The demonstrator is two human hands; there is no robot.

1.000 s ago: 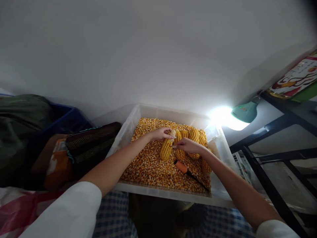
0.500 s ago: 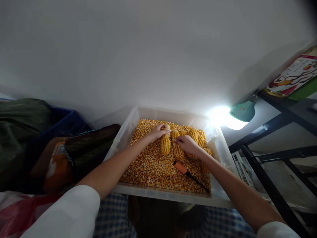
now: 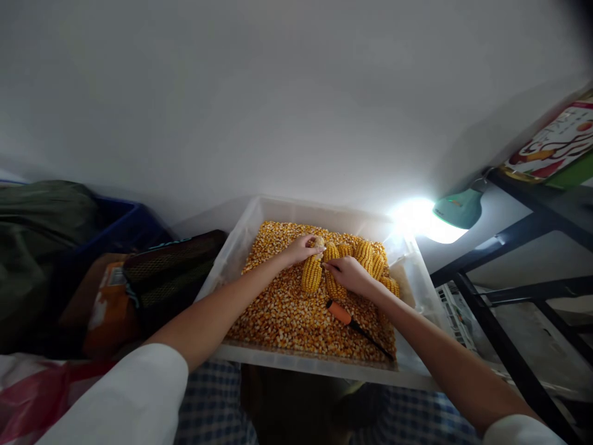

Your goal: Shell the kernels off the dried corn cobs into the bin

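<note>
My left hand [image 3: 302,250] is closed around a corn cob [image 3: 319,242], whose pale, bumpy end shows above the fingers. Just below that hand is a yellow ear of corn [image 3: 311,276]; I cannot tell whether it is part of the held cob. My right hand [image 3: 347,272] has its fingers pinched together close to the cob, and what is between them is too small to make out. Under it lies another full ear [image 3: 332,285]. An orange-handled screwdriver-like tool [image 3: 340,312] with a dark shaft rests on the loose kernels [image 3: 287,321].
Kernels and several ears [image 3: 364,254] fill a translucent plastic bin [image 3: 231,247]. A glowing green lamp [image 3: 458,210] hangs from a black metal rack [image 3: 491,334] at right. On the left are a dark mesh bag [image 3: 173,272] and a blue crate [image 3: 132,225].
My left hand has shifted slightly right with the cob, and its pale end shows more. My right hand stays close beside it, fingers still pinched. The view has moved slightly.
</note>
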